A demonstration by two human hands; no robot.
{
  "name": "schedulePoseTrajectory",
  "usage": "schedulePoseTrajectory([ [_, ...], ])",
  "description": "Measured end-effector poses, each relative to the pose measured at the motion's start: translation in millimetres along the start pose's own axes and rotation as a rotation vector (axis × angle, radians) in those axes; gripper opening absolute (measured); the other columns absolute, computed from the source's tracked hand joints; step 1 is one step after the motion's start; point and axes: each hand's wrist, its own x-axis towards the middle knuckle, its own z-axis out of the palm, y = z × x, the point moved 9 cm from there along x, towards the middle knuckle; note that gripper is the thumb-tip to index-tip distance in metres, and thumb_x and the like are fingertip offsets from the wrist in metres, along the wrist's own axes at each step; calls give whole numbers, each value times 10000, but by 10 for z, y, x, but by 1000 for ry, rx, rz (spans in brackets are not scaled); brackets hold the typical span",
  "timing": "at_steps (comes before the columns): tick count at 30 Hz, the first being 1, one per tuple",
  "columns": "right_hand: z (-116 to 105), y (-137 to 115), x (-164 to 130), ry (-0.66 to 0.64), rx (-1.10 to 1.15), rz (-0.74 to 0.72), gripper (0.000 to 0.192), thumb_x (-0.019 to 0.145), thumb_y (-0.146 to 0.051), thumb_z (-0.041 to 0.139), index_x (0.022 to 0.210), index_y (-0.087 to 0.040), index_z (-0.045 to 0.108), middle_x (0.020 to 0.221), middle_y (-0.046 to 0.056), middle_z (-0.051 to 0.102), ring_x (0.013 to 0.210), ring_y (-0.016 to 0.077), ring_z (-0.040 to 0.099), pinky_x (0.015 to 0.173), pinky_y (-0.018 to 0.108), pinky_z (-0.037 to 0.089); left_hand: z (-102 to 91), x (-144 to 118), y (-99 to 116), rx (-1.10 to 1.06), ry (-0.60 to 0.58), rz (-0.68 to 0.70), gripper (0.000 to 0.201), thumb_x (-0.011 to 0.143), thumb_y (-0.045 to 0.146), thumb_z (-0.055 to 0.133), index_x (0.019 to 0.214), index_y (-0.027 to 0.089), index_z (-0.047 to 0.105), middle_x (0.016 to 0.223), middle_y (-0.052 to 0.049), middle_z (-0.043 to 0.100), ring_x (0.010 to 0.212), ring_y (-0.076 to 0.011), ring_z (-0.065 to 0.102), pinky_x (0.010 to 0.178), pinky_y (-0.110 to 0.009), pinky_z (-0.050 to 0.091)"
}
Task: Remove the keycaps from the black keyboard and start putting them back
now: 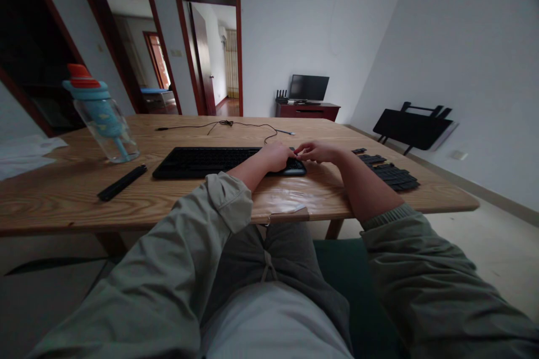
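Note:
A black keyboard (202, 162) lies flat on the wooden table in front of me. Over its right end is my left hand (275, 157), fingers curled down and closed at the keys; what they grip is hidden. My right hand (319, 152) meets it from the right, its fingers pinched together at the keyboard's right edge. Between the two sets of fingertips shows a small red bit (296, 152), too small to name. Loose black keycaps (396, 176) sit in rows on the table, right of my right forearm.
A black cable (227, 123) lies behind the keyboard. To the left are a slim black bar (122, 183), a clear bottle with blue and red lid (103, 118) and white tissue (27, 151). The table's front edge (295, 215) carries brown tape. A monitor (309, 87) stands on a far cabinet.

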Motion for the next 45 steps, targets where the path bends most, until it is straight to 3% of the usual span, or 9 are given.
schedulePoseTrajectory([
  [8,35,-130,-122,25,-36,30,397,880,-418,697,1228,-229,673,841,33,683,587,82,530,506,193,398,2,-82,47,-82,-43,-34,456,929,233,526,1355,337,650,1246,-70,724,1098,-263,678,930,-331,481],
  [21,65,38,-74,42,88,70,489,831,-509,741,1236,-246,667,721,22,695,621,123,624,582,219,481,7,-28,75,-49,-2,-12,395,929,266,530,1282,289,708,1191,-83,745,1062,-257,687,919,-331,495],
  [25,73,13,-94,65,69,68,398,849,-450,727,1172,-219,693,730,31,697,630,137,626,594,241,498,50,-24,67,-50,-52,-46,394,911,211,546,1266,227,716,1169,-123,745,1050,-279,694,905,-353,510],
  [28,6,-31,-142,104,69,77,357,862,-342,686,1193,-208,688,802,39,715,634,140,625,594,255,503,38,-44,25,-101,-44,-7,422,902,187,543,1291,255,693,1202,-97,738,1067,-265,692,906,-343,517],
  [32,-227,-50,-171,287,59,47,348,867,-240,611,1205,-190,675,880,52,709,623,110,574,565,227,466,-162,-158,-254,-150,51,-64,572,899,133,489,1453,265,537,1356,-67,669,1178,-219,646,943,-304,510],
  [35,-155,-5,-100,227,22,39,375,898,-309,612,1250,-185,642,892,65,702,681,125,593,577,216,457,-412,-336,-449,-140,113,-80,567,909,131,450,1464,221,528,1393,-76,644,1216,-216,621,1003,-317,490],
  [38,-18,34,-48,154,-2,67,537,919,-419,610,1407,-209,530,921,68,704,724,150,621,625,238,475,-608,-566,-572,-174,134,-70,536,919,176,433,1435,247,559,1412,-37,630,1234,-220,605,1065,-344,464],
  [41,33,-27,-63,160,-108,68,638,919,-491,602,1490,-249,458,943,69,714,774,180,645,705,272,488,-596,-833,-694,-236,55,-113,534,907,228,426,1412,299,584,1416,2,623,1302,-235,554,1138,-363,414],
  [45,26,-117,-111,182,-195,56,652,951,-511,526,1536,-250,403,1071,111,732,946,240,679,849,331,500,-468,-1322,-1098,-276,9,-368,537,886,368,439,1404,359,582,1424,50,613,1342,-283,512,1169,-421,392],
])
